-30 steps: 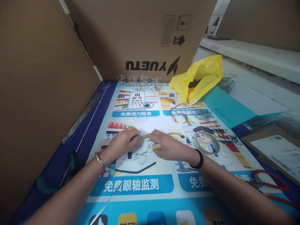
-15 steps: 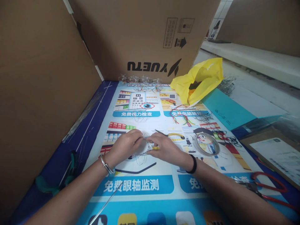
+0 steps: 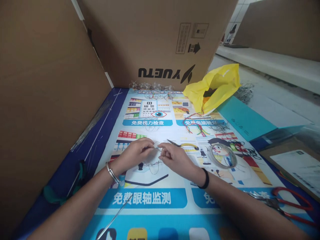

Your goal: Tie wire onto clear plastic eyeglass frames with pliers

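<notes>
My left hand [image 3: 136, 154] and my right hand [image 3: 175, 158] meet at the middle of a printed blue-and-white poster mat [image 3: 155, 200]. Both pinch a tangle of thin silver wire [image 3: 153, 162] that loops down between them onto the mat. The fingertips of both hands are closed on it near a small clear piece I cannot make out. A silver bracelet sits on my left wrist, a black band on my right. Small yellow-handled pliers [image 3: 183, 144] lie just beyond my right hand.
A roll of clear tape [image 3: 222, 155] lies right of my hands. Coloured wires [image 3: 196, 124], a yellow plastic bag [image 3: 215, 86], a teal box [image 3: 243, 118] and red-handled scissors [image 3: 287, 201] are to the right. Cardboard walls [image 3: 160, 40] stand behind and left. A thin metal rod [image 3: 115, 216] lies near me.
My right hand has let go of the yellow-handled pliers, which now lie on the mat beyond it. Both hands have drawn closer together on the wire.
</notes>
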`<state>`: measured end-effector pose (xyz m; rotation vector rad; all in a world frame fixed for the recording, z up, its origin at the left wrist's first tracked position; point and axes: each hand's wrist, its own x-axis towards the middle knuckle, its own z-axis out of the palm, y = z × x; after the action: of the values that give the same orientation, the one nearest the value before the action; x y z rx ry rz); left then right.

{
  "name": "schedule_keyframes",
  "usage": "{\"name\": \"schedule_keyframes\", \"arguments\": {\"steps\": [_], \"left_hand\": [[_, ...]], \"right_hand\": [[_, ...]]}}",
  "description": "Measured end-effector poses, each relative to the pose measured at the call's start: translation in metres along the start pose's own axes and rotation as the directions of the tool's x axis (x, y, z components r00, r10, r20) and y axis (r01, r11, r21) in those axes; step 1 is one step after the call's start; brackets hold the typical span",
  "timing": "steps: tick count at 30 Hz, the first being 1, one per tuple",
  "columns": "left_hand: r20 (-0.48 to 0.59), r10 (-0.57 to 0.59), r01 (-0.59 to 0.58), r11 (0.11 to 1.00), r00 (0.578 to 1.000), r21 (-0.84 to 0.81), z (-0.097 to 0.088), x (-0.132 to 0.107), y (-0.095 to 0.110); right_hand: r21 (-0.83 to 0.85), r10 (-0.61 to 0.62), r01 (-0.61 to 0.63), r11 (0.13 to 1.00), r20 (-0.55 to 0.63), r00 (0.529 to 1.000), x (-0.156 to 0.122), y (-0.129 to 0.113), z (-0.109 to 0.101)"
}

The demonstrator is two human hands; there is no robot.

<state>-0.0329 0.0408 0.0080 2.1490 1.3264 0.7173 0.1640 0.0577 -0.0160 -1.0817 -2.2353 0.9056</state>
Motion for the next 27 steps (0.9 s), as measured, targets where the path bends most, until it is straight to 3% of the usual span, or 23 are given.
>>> {"name": "schedule_keyframes", "arguments": {"steps": [6,10,18,27], "left_hand": [[0.227,0.017,0.021,0.986,0.974,-0.164,-0.03,-0.005,0.001],[0.358,0.011,0.022,0.996,0.934,-0.089,-0.046,-0.011,0.002],[0.278,-0.058,-0.003,0.977,0.959,0.212,-0.04,-0.016,0.009],[0.204,-0.043,-0.007,0.971,0.978,0.238,-0.033,-0.013,0.013]], "right_hand": [[-0.018,0.007,-0.006,1.0,0.009,1.0,0.0,0.001,-0.001],[-0.024,0.005,-0.005,1.0,0.022,1.0,0.0,0.004,0.0],[-0.046,-0.021,0.022,0.999,0.026,0.999,-0.001,0.004,0.0],[-0.086,-0.046,0.048,0.995,0.019,0.999,0.0,0.007,0.0]]}}
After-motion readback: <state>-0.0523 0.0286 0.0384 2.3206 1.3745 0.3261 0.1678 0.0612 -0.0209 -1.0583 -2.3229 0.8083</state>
